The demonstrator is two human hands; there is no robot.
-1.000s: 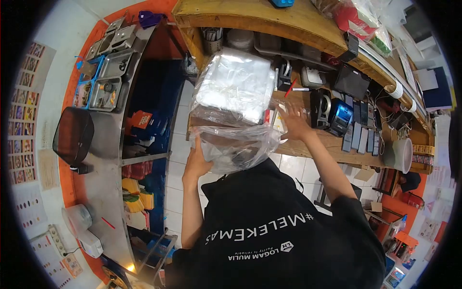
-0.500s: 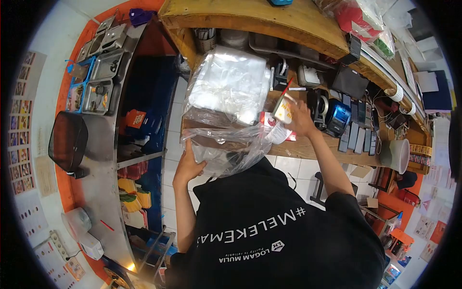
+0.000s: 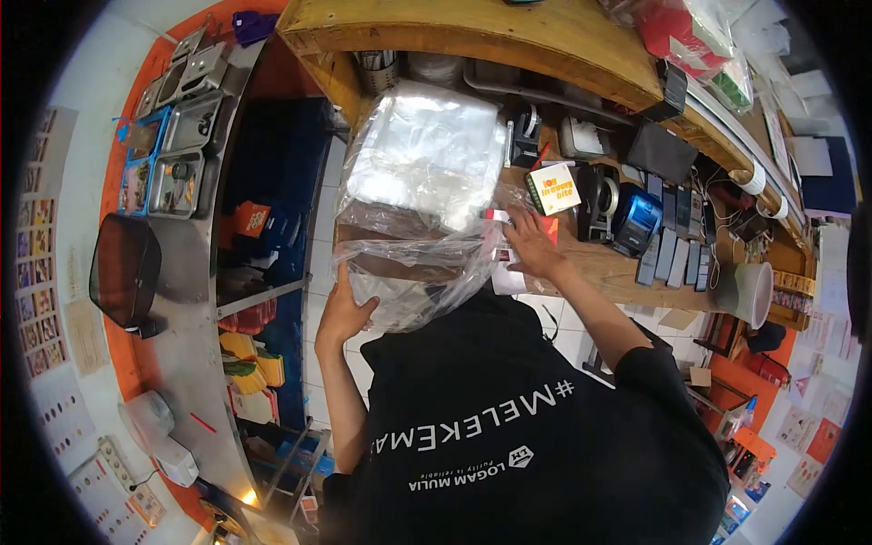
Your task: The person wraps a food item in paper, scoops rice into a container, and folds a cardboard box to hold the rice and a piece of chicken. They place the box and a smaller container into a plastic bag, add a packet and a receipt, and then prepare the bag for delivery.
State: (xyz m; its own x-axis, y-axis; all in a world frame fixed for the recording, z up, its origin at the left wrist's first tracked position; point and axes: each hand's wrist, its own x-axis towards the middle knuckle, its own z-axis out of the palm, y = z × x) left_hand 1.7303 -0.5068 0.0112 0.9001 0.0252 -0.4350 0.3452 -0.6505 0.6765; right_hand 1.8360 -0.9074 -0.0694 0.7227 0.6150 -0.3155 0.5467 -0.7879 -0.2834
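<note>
A large clear plastic bag [image 3: 409, 282] spreads across the front of the wooden table. My left hand [image 3: 343, 307] grips its left edge, index finger pointing up along the plastic and thumb out to the side. Over a red-and-white packet [image 3: 549, 227] at the bag's right end lies my right hand [image 3: 534, 243], fingers spread. Just beyond it sits a small white-and-yellow box [image 3: 553, 187] with printed lettering. A stack of clear plastic bags [image 3: 422, 150] rests behind the opened one.
Right of the box are a tape dispenser [image 3: 599, 202], a blue device [image 3: 638, 222] and several phone-like devices [image 3: 672, 259]. A whitish bin [image 3: 743, 292] stands at the table's right end. A wooden shelf [image 3: 472, 32] overhangs the back. Metal trays [image 3: 175, 184] sit on the left counter.
My right hand has let go of the white-and-yellow box, which now rests on the table, and has moved nearer to me onto the red-and-white packet. My left hand stays at the bag.
</note>
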